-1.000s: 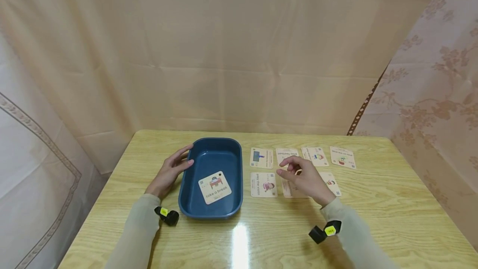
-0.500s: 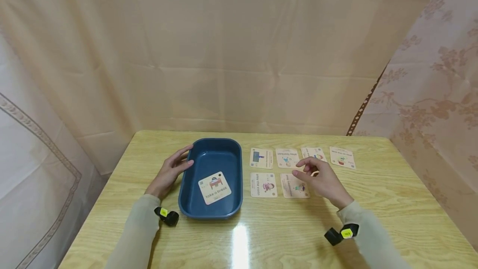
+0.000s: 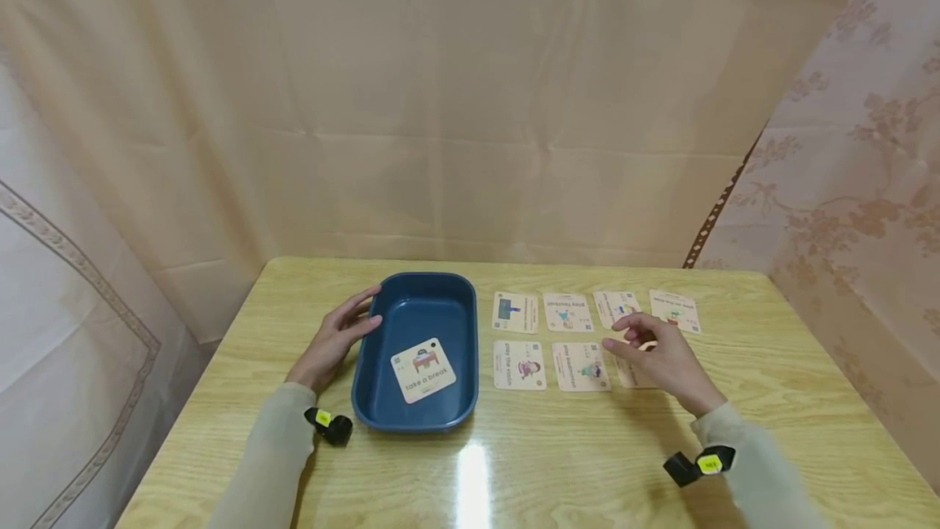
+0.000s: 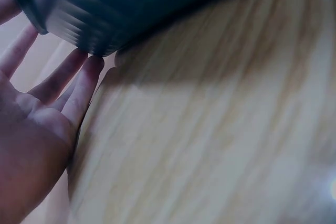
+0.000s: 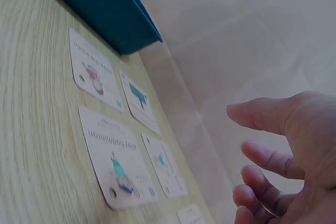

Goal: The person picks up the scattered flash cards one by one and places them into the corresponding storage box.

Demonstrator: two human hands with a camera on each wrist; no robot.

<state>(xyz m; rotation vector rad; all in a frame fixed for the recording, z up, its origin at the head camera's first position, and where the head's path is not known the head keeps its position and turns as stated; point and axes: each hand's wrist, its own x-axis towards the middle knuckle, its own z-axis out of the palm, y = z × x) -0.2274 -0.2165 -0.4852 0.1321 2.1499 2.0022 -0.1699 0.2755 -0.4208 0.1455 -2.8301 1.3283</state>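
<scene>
A blue plastic tray stands left of centre, with a "take a break" picture card lying flat in it. My left hand rests at the tray's left side, fingers extended; in the left wrist view its fingertips touch the outer wall. Above the cards at the right hovers my right hand, fingers loosely bent and nothing between them. It partly covers a card in the near row. Beside that lie the "play badminton" card and the "play the violin" card.
Behind them runs a far row: a card with a blue board, a "play football" card, a partly covered card and a slide card. The wooden table ends at a beige curtain.
My right hand has moved rightward above the cards, uncovering the football and badminton cards and now partly covering the last near card. The left hand and tray have stayed put.
</scene>
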